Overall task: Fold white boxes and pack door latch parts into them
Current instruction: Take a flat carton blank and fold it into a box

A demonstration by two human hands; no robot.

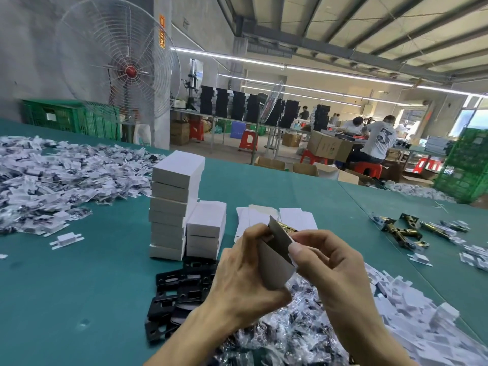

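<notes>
Two hands meet on one white box (274, 270), held up off the table just below the middle of the view. Your left hand (245, 273) has its fingers curled round the box's body, steadying it. Your right hand (330, 265) pinches the open flap between thumb and forefinger, likely so you can tuck it shut. A brass latch (287, 228) peeks from the open end at the box's 12 o'clock, so the part looks loaded and closing seems to be the step in hand.

Finished boxes (174, 207) stand stacked at 10 o'clock of your hands, near enough to add this one without a long reach. Flat blanks (297, 216) lie just beyond at 12, black plates (179, 286) at 9, loose latches (401, 228) at 2, and bagged parts (290, 328) heap at 5.

The table (79, 281) has a green covering, with another heap (52, 175) farther out at 10. Beyond it stand a big fan (118, 72) and green crates (66, 117), and workers (377, 143) sit at other tables under strip lights.
</notes>
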